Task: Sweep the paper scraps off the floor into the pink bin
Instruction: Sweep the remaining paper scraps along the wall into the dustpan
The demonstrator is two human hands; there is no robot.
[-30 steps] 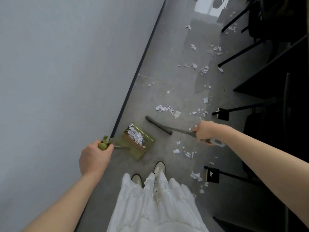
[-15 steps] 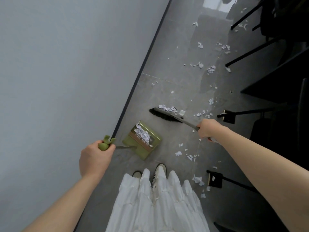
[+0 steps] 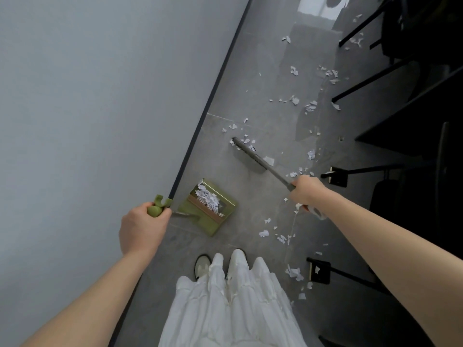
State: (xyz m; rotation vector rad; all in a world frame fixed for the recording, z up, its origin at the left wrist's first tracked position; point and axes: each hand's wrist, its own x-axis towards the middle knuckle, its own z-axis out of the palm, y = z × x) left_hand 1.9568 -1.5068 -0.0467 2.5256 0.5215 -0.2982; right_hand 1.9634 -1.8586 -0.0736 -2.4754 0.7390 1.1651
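My left hand grips the olive-green long-handled metal dustpan low by the wall, ready to catch; my right hand grips the grey brush behind white paper scraps. Pink bin's out of sight.

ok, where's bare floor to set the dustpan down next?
Bare floor between the wall's dark baseboard, the broom head and the green dustpan. Paper scraps crowd the floor near the black furniture legs.
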